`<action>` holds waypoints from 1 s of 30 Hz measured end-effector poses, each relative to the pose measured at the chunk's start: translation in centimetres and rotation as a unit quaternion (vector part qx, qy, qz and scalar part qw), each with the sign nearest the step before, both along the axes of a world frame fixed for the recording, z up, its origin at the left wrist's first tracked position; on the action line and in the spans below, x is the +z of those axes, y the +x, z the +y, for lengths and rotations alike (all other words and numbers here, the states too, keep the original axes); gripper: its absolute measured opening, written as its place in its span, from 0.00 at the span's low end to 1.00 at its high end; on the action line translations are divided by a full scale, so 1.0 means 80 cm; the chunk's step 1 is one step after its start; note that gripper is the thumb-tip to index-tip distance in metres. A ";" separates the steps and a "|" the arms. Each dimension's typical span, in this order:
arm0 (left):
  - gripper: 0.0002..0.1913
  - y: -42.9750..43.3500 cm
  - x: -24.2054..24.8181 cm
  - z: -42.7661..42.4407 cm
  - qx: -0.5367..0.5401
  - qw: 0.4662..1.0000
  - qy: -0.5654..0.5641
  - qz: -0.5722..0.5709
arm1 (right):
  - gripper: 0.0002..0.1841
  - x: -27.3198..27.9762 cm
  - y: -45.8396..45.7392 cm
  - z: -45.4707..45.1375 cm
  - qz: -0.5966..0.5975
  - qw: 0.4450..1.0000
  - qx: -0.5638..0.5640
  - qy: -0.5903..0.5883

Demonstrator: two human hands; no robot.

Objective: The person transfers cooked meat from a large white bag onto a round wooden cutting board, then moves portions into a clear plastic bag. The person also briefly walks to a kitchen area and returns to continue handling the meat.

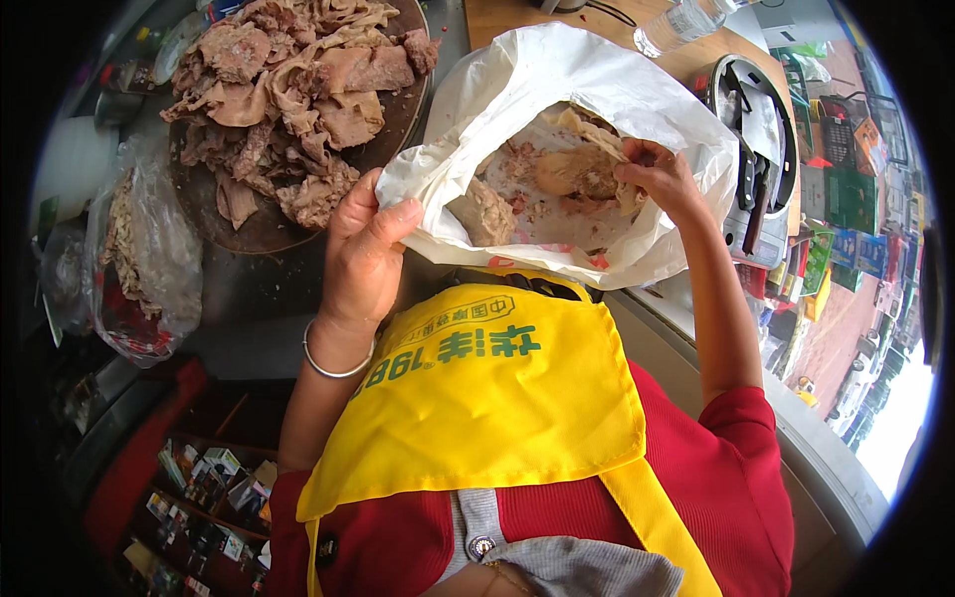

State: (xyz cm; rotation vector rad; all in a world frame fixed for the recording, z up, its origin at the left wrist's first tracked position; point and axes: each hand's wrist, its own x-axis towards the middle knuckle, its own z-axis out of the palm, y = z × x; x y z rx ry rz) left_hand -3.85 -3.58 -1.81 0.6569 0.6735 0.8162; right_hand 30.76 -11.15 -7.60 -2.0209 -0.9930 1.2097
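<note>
A white plastic bag [567, 63] gapes wide in front of me, with several pieces of cooked meat [578, 172] and loose crumbs inside. My left hand [373, 242] pinches the left edge of the bag's mouth between thumb and fingers. Inside the right part of the mouth, my right hand [660, 175] grips a thin flap of meat or skin [586, 128] with its fingertips. Left of the bag, a heap of cooked meat pieces [291, 104] lies on a round brown board [268, 240]. The bottom of the bag is partly hidden under the meat.
A clear plastic bag of food [149, 261] stands at the left. A clear bottle [679, 28] is at the top right. Beyond the white bag, a cleaver [759, 119] and knives with dark handles [755, 205] rest on a round metal pan or lid at the right.
</note>
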 end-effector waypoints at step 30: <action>0.15 0.004 0.004 0.005 0.026 1.000 0.002 0.000 | 0.34 -0.003 -0.162 0.027 -0.149 0.940 0.308 -0.012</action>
